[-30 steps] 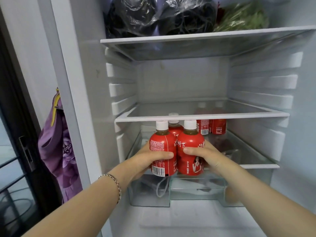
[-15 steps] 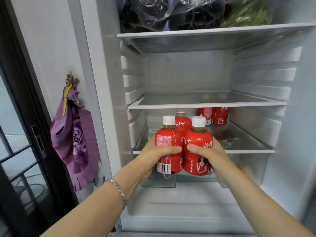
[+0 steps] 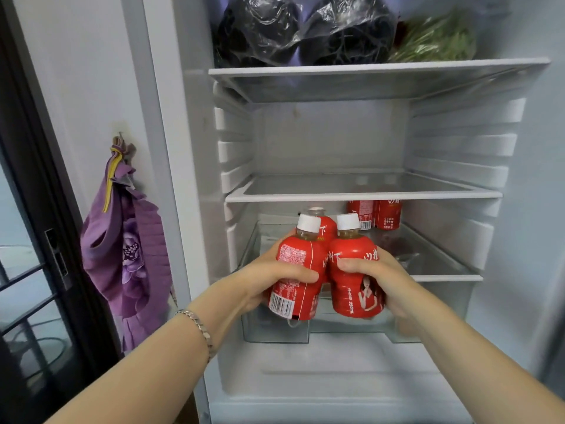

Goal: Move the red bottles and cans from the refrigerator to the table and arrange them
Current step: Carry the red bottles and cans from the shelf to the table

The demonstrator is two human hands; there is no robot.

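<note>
One purple cloth bag [image 3: 125, 240] is being kept on a wall hook at the left of the frame, beside the open refrigerator [image 3: 195, 148]. Right of it, a bracelet [image 3: 198, 327] is being worn on the left wrist. At the centre, the left hand [image 3: 263, 280] is being wrapped round a red bottle [image 3: 296, 270] with a white cap, the thumb lying across the label. A second red bottle [image 3: 356, 280] is being pressed against the first and gripped by the right hand [image 3: 388, 280], thumb across its front. A third red bottle [image 3: 326, 229] is being wedged behind and between these two; which hand is carrying it cannot be told. All three are being held upright in front of the clear drawer [image 3: 275, 328], the hands close together. Further right, at the back of the lower shelf, two red drinks [image 3: 386, 214] are being kept standing side by side. At the upper centre and upper right, dark plastic bags [image 3: 299, 29] and green vegetables [image 3: 437, 38] are being stored on the top shelf [image 3: 367, 68].
</note>
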